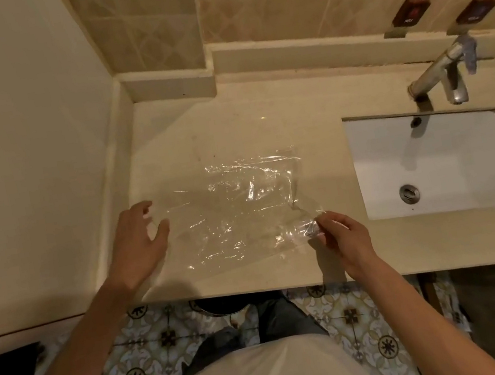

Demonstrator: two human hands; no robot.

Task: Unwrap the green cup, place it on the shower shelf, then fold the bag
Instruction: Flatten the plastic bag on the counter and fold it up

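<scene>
Lying flat-ish on the beige tabletop (260,113), the clear plastic bag (236,208) is spreading out crinkled btwn both hands, left of the sink (438,162). Right hand (343,236) is pinching the bag's near-right corner w/ thumb + fingertips, lifting that corner slightly. Left hand (140,238) is hovering at the bag's left edge, fingers relaxed & spread, gripping nothing; can't tell if fingertips are touching the plastic. Faucet (436,73) is sitting behind the sink by the tiled wall. Green cup isn't showing anywhere in view.
</scene>
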